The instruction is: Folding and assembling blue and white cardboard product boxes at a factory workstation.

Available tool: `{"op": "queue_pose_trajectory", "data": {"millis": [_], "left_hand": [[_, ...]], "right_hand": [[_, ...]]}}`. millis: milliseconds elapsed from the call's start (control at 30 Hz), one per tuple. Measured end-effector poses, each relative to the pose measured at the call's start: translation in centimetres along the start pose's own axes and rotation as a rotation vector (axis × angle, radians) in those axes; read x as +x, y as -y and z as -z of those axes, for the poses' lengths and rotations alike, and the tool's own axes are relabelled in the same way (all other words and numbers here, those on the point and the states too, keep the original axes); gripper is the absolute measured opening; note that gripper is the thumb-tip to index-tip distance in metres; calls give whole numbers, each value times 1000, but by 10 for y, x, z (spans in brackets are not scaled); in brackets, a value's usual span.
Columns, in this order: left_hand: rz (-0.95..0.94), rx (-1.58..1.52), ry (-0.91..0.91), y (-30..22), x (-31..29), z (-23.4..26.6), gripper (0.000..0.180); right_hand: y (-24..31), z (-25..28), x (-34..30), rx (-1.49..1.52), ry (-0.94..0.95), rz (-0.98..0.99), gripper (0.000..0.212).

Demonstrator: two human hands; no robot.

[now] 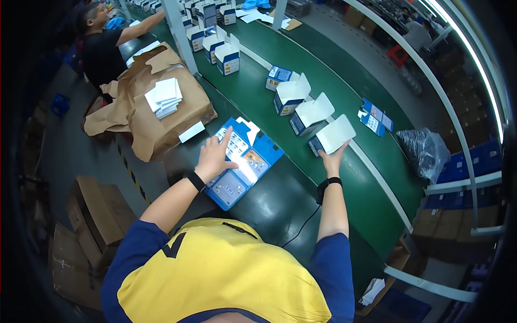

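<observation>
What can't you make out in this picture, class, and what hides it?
In the head view:
Part of the flat blue carton: covered by the left hand; glare washes out some of its print.
Whatever lies beneath the brown paper: hidden by the paper itself.
Details on the distant boxes: too small.
</observation>
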State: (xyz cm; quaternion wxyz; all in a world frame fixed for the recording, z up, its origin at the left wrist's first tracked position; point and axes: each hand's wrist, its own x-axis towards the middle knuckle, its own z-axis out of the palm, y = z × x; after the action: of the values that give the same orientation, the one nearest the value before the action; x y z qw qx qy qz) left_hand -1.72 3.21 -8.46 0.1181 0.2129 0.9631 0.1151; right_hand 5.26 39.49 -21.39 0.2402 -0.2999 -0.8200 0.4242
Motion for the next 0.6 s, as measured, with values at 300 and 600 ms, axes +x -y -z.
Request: {"op": "queue_pose_trajectory", "data": {"millis": [300,600], "left_hand": [[-154,179,-256,-5,-3,-14,113],[-132,-860,-130,-62,-3,-17,66]], "right_hand": [[77,-43,-107,559,285,-579,95],[173,19,-200,984,116,-283,85]]}}
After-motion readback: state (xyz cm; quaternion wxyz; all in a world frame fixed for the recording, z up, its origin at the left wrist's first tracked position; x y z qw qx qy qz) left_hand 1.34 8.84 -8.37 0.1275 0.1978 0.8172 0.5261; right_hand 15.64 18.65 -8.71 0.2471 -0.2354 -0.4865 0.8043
